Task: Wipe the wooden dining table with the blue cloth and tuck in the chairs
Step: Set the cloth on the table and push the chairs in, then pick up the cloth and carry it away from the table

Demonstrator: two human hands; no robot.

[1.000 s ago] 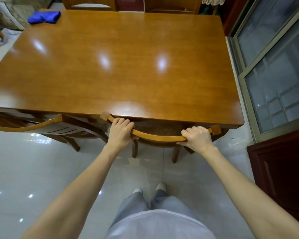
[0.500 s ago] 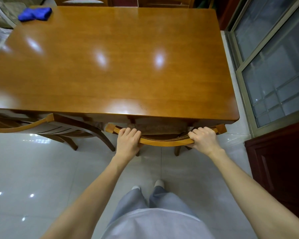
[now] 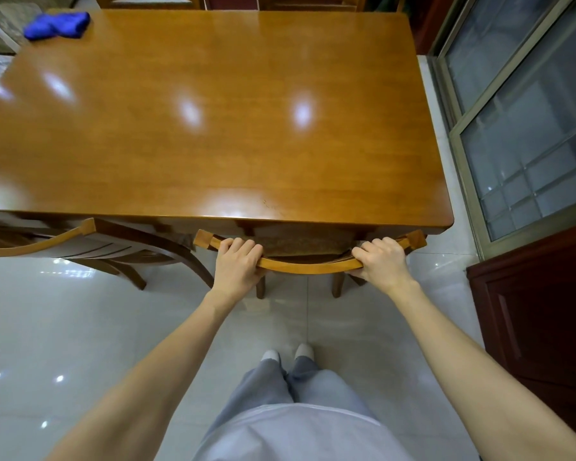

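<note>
hands: left hand (image 3: 236,266) and right hand (image 3: 381,262) both gripped the chair (image 3: 308,266) top rail
chair: rail lay crosswise, seat partly under the bench (image 3: 213,128), straight ahead

The worktop (image 3: 213,128) is glossy honey-orange wood with white glare spots, the cloth (image 3: 57,24) at its eleven o'clock corner vivid blue, the chair (image 3: 310,267) rail lighter amber over a mottled brown seat, the floor (image 3: 64,327) pale grey-white tile, the cabinet (image 3: 546,327) at four o'clock dark red-brown.

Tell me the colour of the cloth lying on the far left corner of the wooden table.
Bright blue cloth, seen best in the head view.
</note>
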